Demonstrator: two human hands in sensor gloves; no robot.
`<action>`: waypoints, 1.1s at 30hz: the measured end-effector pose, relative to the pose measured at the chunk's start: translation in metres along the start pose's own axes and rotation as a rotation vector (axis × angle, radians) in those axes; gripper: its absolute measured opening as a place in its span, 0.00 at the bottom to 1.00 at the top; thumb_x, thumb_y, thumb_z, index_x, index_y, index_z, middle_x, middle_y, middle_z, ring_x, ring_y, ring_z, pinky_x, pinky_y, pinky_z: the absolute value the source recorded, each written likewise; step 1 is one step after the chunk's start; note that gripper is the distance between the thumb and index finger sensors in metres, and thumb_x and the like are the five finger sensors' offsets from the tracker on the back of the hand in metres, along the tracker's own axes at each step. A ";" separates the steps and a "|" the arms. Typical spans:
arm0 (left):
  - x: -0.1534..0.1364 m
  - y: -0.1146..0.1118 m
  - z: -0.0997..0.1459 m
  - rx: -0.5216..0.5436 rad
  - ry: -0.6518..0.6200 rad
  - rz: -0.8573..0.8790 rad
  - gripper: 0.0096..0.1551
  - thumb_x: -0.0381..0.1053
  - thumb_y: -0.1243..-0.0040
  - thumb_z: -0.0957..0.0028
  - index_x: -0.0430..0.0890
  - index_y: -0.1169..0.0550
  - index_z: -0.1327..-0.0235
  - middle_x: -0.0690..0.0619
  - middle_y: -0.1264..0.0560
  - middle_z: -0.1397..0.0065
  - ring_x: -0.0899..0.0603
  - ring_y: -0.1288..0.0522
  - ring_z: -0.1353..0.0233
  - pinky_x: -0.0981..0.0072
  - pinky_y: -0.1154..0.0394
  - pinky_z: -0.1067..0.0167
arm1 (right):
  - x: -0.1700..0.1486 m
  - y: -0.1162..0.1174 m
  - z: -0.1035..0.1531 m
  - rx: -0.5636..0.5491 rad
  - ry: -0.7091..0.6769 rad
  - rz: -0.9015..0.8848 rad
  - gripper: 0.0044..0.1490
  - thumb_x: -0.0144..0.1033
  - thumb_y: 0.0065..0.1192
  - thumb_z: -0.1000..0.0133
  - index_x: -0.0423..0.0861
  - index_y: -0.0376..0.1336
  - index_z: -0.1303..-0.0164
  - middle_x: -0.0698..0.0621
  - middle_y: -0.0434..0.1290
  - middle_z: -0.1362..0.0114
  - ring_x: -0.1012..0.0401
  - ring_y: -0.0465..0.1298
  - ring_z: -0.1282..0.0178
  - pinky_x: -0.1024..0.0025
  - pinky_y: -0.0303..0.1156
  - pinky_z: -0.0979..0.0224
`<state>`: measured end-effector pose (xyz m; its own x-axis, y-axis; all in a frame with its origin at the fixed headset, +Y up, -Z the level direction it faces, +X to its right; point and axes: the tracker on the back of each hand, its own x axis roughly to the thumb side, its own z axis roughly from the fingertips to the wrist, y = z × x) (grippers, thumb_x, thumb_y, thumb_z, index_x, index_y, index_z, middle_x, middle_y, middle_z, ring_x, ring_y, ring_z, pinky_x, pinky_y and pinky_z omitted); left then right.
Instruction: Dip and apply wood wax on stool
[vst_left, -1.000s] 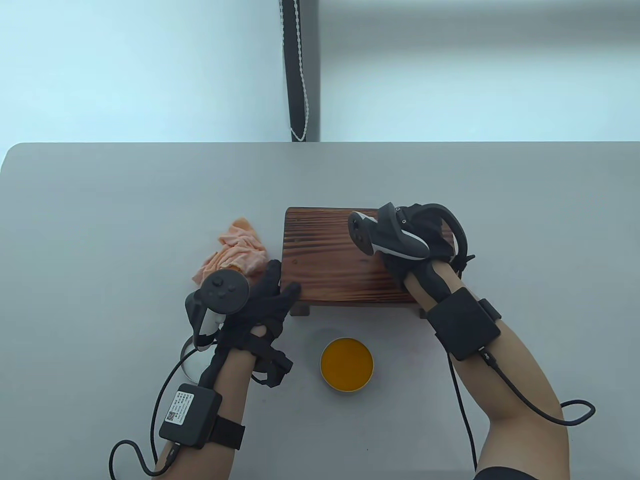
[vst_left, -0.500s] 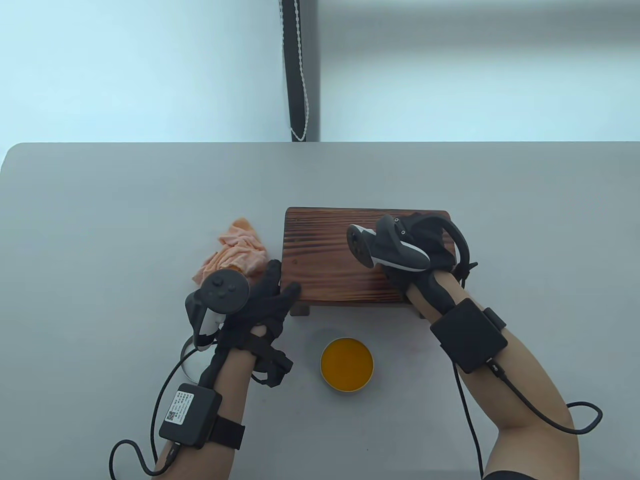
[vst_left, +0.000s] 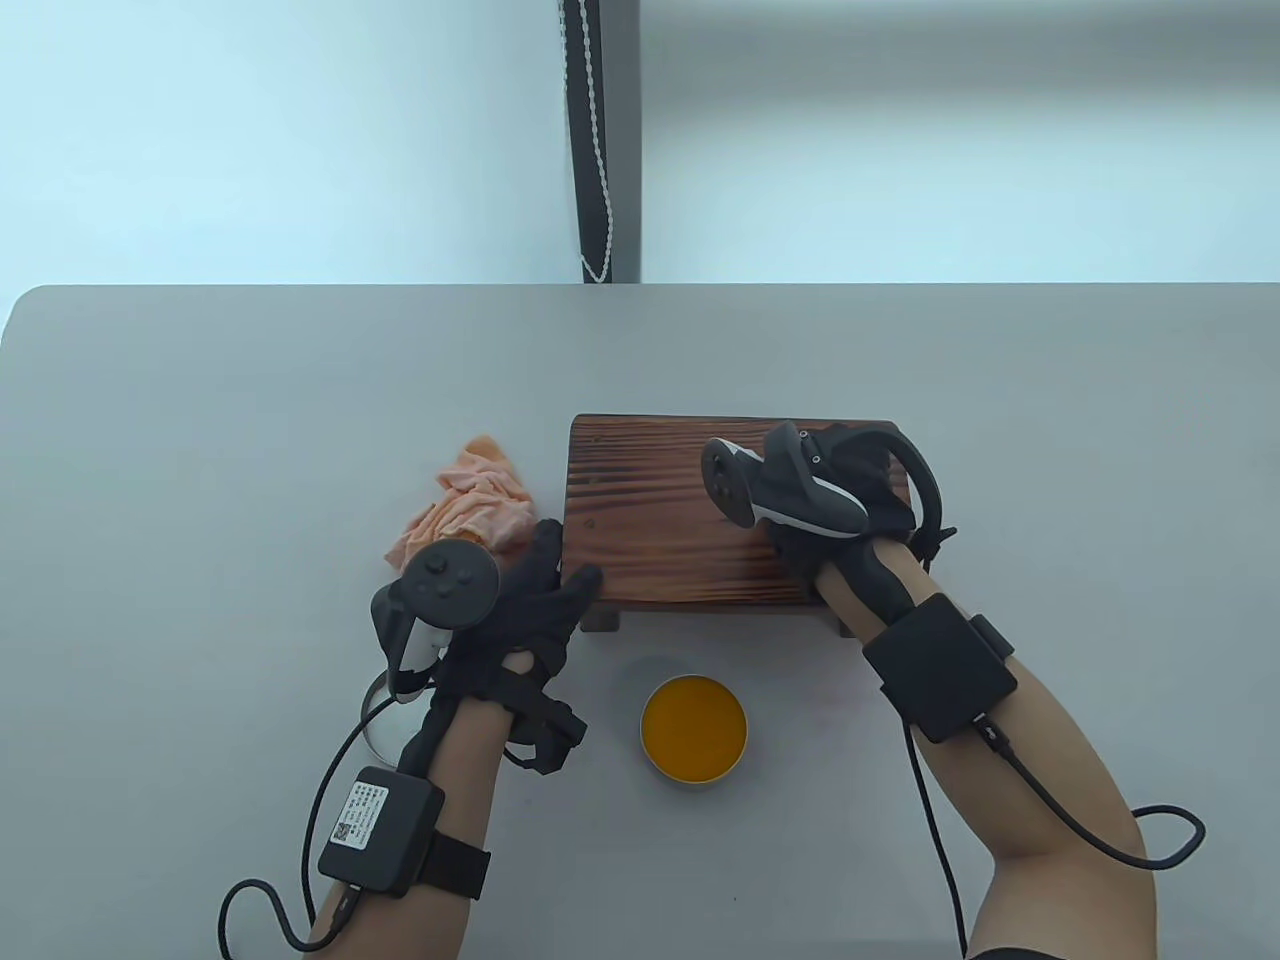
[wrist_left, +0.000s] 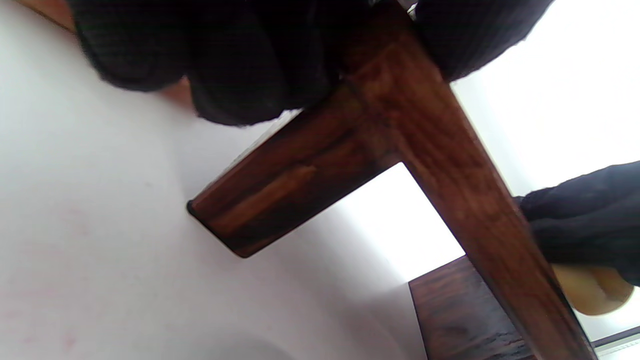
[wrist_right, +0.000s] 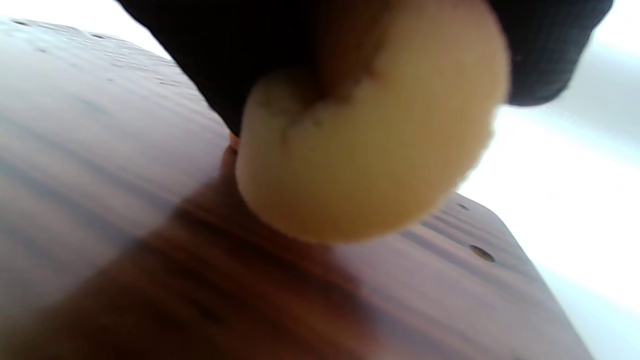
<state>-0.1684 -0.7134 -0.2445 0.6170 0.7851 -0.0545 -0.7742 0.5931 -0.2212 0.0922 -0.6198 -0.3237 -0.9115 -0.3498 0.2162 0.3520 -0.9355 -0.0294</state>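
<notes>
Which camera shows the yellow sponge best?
The right wrist view: the round sponge fills it, held by the right hand on the stool. The left wrist view shows only an edge; the table view hides it.

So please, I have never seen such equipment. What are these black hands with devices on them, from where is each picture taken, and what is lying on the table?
These are a person's two hands in black sensor gloves, each with a tracker strapped on its back. One camera looks down at the grey table; two more sit on the wrists, so those pictures are close and tilted. The left hand grips the near left corner of a small wooden stool. The right hand holds a round yellow sponge over the stool top. In front of the stool stands an open tin of orange wax; left of it lies a crumpled orange cloth.
</notes>
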 end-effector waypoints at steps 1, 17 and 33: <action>0.000 0.000 0.000 0.000 0.001 0.000 0.52 0.61 0.39 0.38 0.29 0.40 0.15 0.34 0.21 0.38 0.33 0.18 0.45 0.28 0.23 0.45 | -0.005 0.003 -0.005 -0.004 0.026 0.001 0.23 0.31 0.81 0.47 0.47 0.78 0.40 0.34 0.84 0.45 0.43 0.86 0.51 0.35 0.79 0.41; 0.000 0.000 0.000 -0.006 0.004 0.002 0.52 0.61 0.38 0.38 0.29 0.40 0.15 0.34 0.20 0.38 0.33 0.18 0.45 0.28 0.23 0.45 | -0.018 0.008 0.000 0.014 0.045 0.028 0.24 0.31 0.80 0.47 0.46 0.77 0.39 0.34 0.84 0.45 0.43 0.86 0.51 0.35 0.79 0.41; 0.001 0.001 0.000 -0.007 0.004 -0.005 0.52 0.61 0.38 0.38 0.29 0.40 0.15 0.34 0.20 0.38 0.33 0.18 0.45 0.28 0.23 0.45 | -0.012 0.003 0.017 0.042 -0.017 0.009 0.24 0.31 0.81 0.47 0.43 0.78 0.40 0.33 0.84 0.46 0.43 0.86 0.52 0.35 0.79 0.41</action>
<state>-0.1684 -0.7127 -0.2451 0.6216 0.7813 -0.0569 -0.7700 0.5960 -0.2279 0.1077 -0.6179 -0.3095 -0.9047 -0.3571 0.2323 0.3693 -0.9292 0.0099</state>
